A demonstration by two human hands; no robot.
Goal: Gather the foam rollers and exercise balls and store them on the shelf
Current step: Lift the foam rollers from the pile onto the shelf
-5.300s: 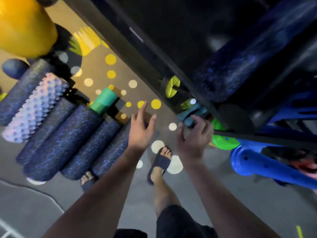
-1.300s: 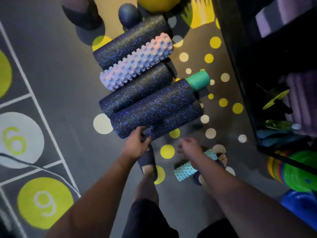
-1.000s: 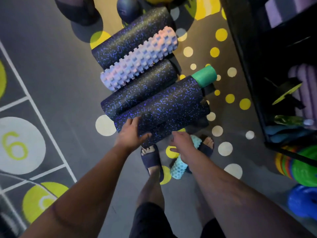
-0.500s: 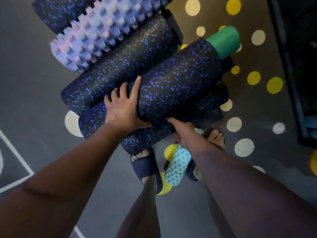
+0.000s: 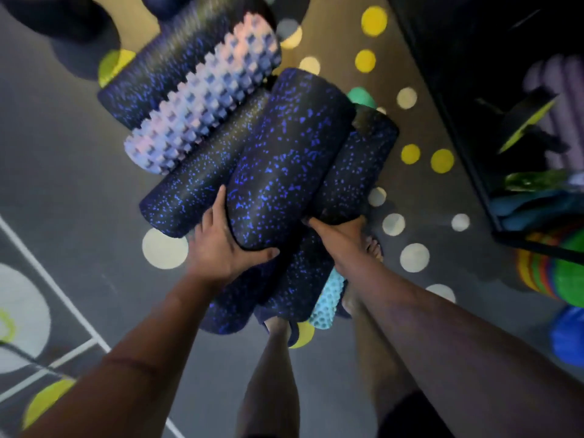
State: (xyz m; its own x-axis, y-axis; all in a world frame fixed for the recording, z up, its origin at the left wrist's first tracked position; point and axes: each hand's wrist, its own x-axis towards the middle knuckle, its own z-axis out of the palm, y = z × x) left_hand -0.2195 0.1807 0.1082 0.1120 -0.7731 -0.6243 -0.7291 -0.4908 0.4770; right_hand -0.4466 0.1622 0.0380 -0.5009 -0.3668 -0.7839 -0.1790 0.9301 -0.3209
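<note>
The left hand (image 5: pixel 226 248) cups the near end of a big speckled roller (image 5: pixel 284 159), thumb under it, fingers up its side. The right hand (image 5: pixel 339 237) grips the end of a slimmer speckled roller (image 5: pixel 354 172); its fingers are hidden underneath. More speckled rollers lie below, partly covered. A teal knobbly roller (image 5: pixel 327 298) peeks out by the right wrist. A pale bumpy roller (image 5: pixel 202 96) lies beyond. The dark shelf (image 5: pixel 442 90) is cut off at right, its contents murky.

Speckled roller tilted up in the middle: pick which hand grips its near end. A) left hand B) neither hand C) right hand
A: the left hand wraps the near end of the big speckled roller, while the right hand holds the roller beside it.
</note>
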